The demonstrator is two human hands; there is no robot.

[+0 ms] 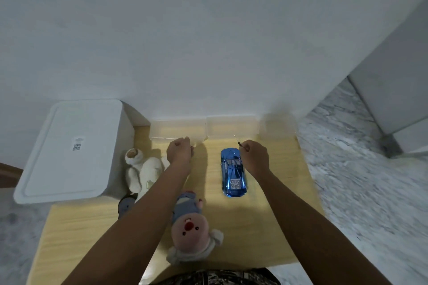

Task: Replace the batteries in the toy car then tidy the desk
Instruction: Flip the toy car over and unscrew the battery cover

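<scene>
Blue toy car point(233, 172) upright on wooden desk point(273, 220), right hand point(254, 156) pinching thin screwdriver point(237, 140) just beside car, left hand point(179, 151) fisted at clear plastic box point(178, 131), contents not visible, 2 plush toys nearby

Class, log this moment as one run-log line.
left hand: closed at clear box | right hand: grip on screwdriver | toy car: upright on desk, untouched

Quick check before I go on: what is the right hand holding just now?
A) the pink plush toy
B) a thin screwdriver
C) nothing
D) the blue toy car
B: the right hand is closed on a thin screwdriver, its tip pointing away, just beyond the blue toy car that rests on the desk.
</scene>
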